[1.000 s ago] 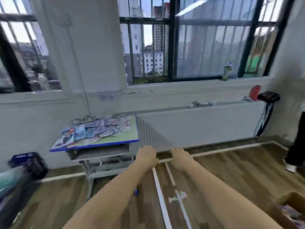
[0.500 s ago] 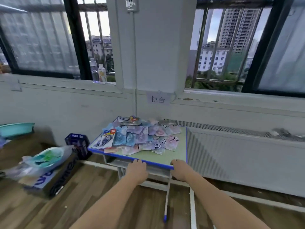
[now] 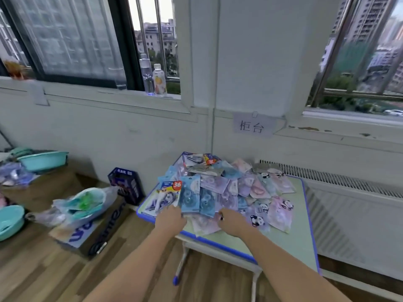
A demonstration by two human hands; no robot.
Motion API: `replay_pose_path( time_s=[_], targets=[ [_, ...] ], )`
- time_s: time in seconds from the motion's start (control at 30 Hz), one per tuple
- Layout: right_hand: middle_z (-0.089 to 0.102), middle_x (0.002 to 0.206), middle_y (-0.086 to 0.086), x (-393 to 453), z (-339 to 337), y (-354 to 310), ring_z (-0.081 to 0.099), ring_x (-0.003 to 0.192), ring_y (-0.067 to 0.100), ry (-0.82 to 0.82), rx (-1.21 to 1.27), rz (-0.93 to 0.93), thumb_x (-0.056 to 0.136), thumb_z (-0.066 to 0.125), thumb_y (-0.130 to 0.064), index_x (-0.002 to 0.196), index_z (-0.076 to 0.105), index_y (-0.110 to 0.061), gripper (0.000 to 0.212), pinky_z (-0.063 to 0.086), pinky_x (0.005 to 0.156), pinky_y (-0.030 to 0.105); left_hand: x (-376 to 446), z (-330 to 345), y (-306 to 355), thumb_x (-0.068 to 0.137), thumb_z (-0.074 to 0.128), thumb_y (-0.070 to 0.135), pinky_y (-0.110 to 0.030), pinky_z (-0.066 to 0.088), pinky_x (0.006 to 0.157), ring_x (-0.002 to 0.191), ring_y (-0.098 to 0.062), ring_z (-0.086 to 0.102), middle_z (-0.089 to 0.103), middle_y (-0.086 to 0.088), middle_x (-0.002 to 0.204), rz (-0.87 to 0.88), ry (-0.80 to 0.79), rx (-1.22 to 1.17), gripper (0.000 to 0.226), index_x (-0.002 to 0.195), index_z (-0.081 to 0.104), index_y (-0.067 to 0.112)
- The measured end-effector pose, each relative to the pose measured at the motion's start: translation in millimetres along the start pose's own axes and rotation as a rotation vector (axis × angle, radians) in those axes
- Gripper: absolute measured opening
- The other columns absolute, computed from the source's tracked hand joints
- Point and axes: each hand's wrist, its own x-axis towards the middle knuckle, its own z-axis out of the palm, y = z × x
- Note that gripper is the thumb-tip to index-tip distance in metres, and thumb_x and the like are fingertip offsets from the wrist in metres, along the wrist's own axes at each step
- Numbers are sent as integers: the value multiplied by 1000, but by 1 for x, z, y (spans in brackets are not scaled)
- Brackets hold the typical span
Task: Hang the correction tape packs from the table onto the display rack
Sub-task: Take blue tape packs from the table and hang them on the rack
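A pile of correction tape packs [image 3: 229, 188] in blue, purple and pink wrappers covers the small green table [image 3: 292, 243] with a blue rim. My left hand [image 3: 170, 221] reaches the near left of the pile, its fingers at the lower edge of a light blue pack [image 3: 189, 196]. My right hand [image 3: 233, 221] lies on packs at the pile's near middle. Both hands show only their backs, so their fingers are hidden. No display rack is in view.
A white radiator [image 3: 349, 205] runs along the wall to the right of the table. To the left on the floor are a cardboard box [image 3: 87, 234] with a plastic bag, a dark blue crate [image 3: 127, 185] and teal basins [image 3: 42, 160]. Two bottles [image 3: 153, 78] stand on the windowsill.
The view has swung left and closed in on the table. Both hands moved forward from the table's near edge onto the pile of packs.
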Motion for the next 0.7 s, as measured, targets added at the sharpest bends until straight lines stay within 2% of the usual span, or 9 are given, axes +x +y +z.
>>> replay_pose_path(
  time_s=[0.03,0.1,0.2,0.3,0.37,0.43,0.53,0.7],
  targets=[
    [57,118,8,17,1,-11,54,104,25,-5,29,4,99,42,-19,127,47,-10,30,44,71,25,15,-4,-11,97,41,38,-37,44,92,118,-29,50,52,-13,127,-30,11,-16,43,127,47,7],
    [55,125,14,48,3,-32,53,111,26,12,61,23,98,45,-18,125,48,-5,30,42,86,29,43,-8,-32,97,42,43,-36,40,97,125,-29,45,47,-13,134,-93,48,-33,52,135,40,7],
    [50,105,12,88,11,-51,49,94,21,54,144,91,93,49,-17,99,45,-9,11,39,79,30,81,-6,-56,92,50,50,-35,37,101,128,-29,40,43,-12,138,-167,60,-105,62,134,38,7],
    [53,117,16,117,17,-62,53,108,28,82,200,171,92,51,-15,106,47,-4,18,37,77,30,103,-1,-67,87,58,54,-35,34,102,131,-30,38,42,-13,139,-236,10,-252,74,138,34,6],
    [53,123,17,130,21,-66,52,114,31,113,216,212,93,52,-18,116,48,0,29,40,82,31,111,5,-69,86,60,55,-34,32,103,129,-30,41,45,-14,138,-254,-12,-309,78,139,33,6],
    [55,123,16,140,24,-70,52,115,31,129,231,245,92,53,-20,118,51,-1,32,42,88,32,116,13,-68,84,64,52,-34,31,102,126,-31,44,49,-15,134,-270,-1,-381,76,138,35,7],
    [58,121,15,154,32,-72,54,113,30,121,227,271,89,53,-26,117,54,-6,35,44,88,32,118,22,-65,80,70,49,-37,32,100,121,-33,45,52,-16,128,-307,56,-490,71,133,43,9],
    [53,127,15,159,34,-78,49,120,31,125,212,348,87,60,-34,124,47,-4,49,41,95,35,119,23,-59,78,74,44,-38,25,106,127,-37,38,44,-22,136,-413,60,-564,86,142,32,6]
  ],
)
